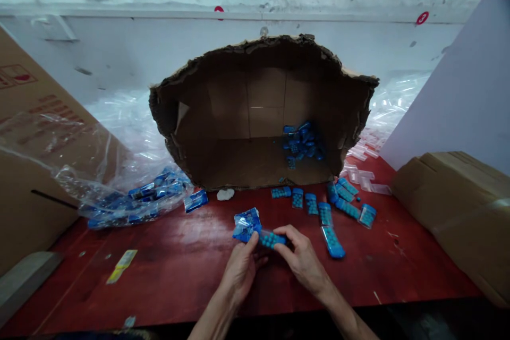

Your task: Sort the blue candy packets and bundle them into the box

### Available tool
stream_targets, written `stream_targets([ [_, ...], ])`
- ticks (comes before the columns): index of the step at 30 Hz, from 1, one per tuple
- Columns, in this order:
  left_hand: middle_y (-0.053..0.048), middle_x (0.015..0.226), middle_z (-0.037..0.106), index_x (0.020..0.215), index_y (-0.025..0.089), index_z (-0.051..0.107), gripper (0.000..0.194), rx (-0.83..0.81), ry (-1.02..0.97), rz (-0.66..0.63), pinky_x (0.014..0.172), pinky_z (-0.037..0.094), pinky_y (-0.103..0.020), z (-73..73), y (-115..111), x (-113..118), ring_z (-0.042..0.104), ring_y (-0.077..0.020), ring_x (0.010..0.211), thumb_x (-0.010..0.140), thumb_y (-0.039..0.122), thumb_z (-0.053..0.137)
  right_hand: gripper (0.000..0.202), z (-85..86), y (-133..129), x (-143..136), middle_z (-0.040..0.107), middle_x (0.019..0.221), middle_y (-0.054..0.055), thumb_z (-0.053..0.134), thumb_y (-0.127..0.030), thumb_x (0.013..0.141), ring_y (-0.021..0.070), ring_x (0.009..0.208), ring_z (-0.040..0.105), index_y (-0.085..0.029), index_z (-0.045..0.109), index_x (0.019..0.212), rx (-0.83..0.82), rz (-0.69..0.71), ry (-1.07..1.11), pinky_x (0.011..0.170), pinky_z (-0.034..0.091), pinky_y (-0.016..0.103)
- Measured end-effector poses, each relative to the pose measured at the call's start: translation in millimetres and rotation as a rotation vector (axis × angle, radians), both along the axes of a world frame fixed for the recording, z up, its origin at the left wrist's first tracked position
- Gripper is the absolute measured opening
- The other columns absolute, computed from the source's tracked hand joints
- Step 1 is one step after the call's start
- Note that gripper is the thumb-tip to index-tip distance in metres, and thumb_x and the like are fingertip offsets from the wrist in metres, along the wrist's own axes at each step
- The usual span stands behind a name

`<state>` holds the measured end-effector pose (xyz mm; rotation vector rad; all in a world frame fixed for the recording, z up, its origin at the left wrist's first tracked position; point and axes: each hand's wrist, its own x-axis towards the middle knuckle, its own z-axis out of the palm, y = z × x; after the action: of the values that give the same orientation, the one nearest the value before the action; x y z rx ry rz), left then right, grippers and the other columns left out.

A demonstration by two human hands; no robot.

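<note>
Hands reach in from the near edge of the red table (175, 265), the left hand (240, 266) and the right hand (306, 263) both clamped on a clear bead tube (270, 239) just above the tabletop. Its long axis runs left to right, dipping slightly to the right; the blue end points right, between the right thumb and fingers, while the left thumb presses at the other end. Whether that left end is open is hard to tell.

Just beyond the left thumb lies a crumpled blue packet (246, 224), near the tube's left end. To the right, more filled tubes (331, 241) lie at varied angles. Farther left, blue packets (159, 191) sit under clear plastic. Behind stands a torn-edged cardboard box (231, 164), its opening facing the hands, with a blue pile (305, 141) inside at the right.
</note>
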<state>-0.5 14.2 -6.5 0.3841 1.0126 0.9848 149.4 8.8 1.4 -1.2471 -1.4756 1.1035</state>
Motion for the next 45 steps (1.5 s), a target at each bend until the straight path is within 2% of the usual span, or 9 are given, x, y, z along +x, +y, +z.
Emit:
stream_targets([
  [5,-0.007,0.079,0.068,0.079,0.014,0.064,0.018,0.145,-0.107,-0.057,0.073,0.041,-0.03,4.4,-3,3,0.06,-0.0176,0.077,0.074,0.029,0.054,0.026,-8.0,-1,-6,0.054,0.072,-0.001,0.054,-0.03,0.072,0.0108,0.057,0.049,-0.017,0.053,0.095,-0.191,-0.032,0.205,0.047,0.045,0.021],
  [9,-0.007,0.077,0.068,0.08,0.012,0.065,0.016,0.226,-0.059,-0.104,0.079,0.039,-0.031,8.5,-5,5,0.059,-0.0175,0.077,0.072,0.023,0.057,0.018,-4.9,-4,-5,0.057,0.08,0.001,0.053,-0.025,0.074,0.0138,0.071,0.053,-0.019,0.058,0.09,-0.007,-0.063,0.035,0.064,0.046,0.025],
  [11,-0.007,0.074,0.068,0.08,0.011,0.066,0.017,0.236,-0.049,-0.112,0.077,0.04,-0.031,8.7,-5,5,0.059,-0.0174,0.074,0.072,0.024,0.058,0.018,-6.2,-5,-7,0.057,0.078,0.001,0.053,-0.025,0.074,0.0123,0.065,0.053,-0.019,0.057,0.091,-0.027,-0.061,0.041,0.059,0.047,0.024],
  [19,-0.006,0.067,0.064,0.068,0.012,0.063,0.02,0.217,-0.055,-0.121,0.065,0.041,-0.028,6.9,-5,7,0.054,-0.0135,0.061,0.074,0.029,0.054,0.032,-32.9,-2,-24,0.049,0.071,-0.003,0.061,-0.03,0.067,0.0099,0.053,0.053,-0.018,0.045,0.092,-0.362,-0.068,0.6,0.032,0.043,0.017],
  [23,-0.007,0.067,0.064,0.075,0.011,0.064,0.025,0.243,-0.068,-0.267,0.059,0.039,-0.028,15.5,-5,5,0.052,-0.0126,0.054,0.076,0.032,0.05,0.057,-22.2,-3,-17,0.051,0.085,-0.001,0.059,-0.022,0.068,0.0072,0.05,0.054,-0.026,0.034,0.119,-0.367,0.14,0.531,0.032,0.044,0.016],
  [27,-0.008,0.068,0.064,0.08,0.01,0.064,0.028,0.252,-0.105,-0.387,0.058,0.039,-0.029,24.3,-6,6,0.055,-0.0158,0.055,0.075,0.034,0.051,0.061,-10.4,-3,-8,0.054,0.099,0.003,0.054,-0.018,0.069,0.005,0.048,0.054,-0.03,0.032,0.125,-0.401,0.344,0.445,0.033,0.044,0.015],
  [34,-0.005,0.066,0.064,0.082,0.014,0.062,0.022,0.202,-0.012,-0.208,0.054,0.039,-0.025,11.5,-7,8,0.053,-0.0115,0.05,0.073,0.032,0.055,0.059,-14.2,-5,-14,0.056,0.095,0.003,0.054,-0.023,0.07,0.0059,0.046,0.054,-0.024,0.031,0.124,-0.417,0.182,0.471,0.031,0.045,0.016],
  [39,-0.006,0.069,0.065,0.078,0.013,0.062,0.02,0.175,0.023,-0.116,0.055,0.039,-0.024,8.1,-3,2,0.055,-0.0122,0.056,0.072,0.031,0.056,0.046,-15.4,-6,-17,0.057,0.083,0.002,0.055,-0.027,0.071,0.0075,0.049,0.054,-0.019,0.044,0.115,-0.368,0.138,0.428,0.033,0.045,0.017],
  [45,-0.002,0.058,0.061,0.071,0.012,0.062,0.02,0.093,0.087,-0.049,0.051,0.034,-0.021,5.7,-2,0,0.051,-0.0092,0.051,0.065,0.031,0.064,0.028,-16.1,-12,-19,0.05,0.054,-0.006,0.052,-0.029,0.074,0.0058,0.038,0.045,-0.019,0.052,0.101,-0.237,0.043,0.156,0.03,0.038,0.014],
])
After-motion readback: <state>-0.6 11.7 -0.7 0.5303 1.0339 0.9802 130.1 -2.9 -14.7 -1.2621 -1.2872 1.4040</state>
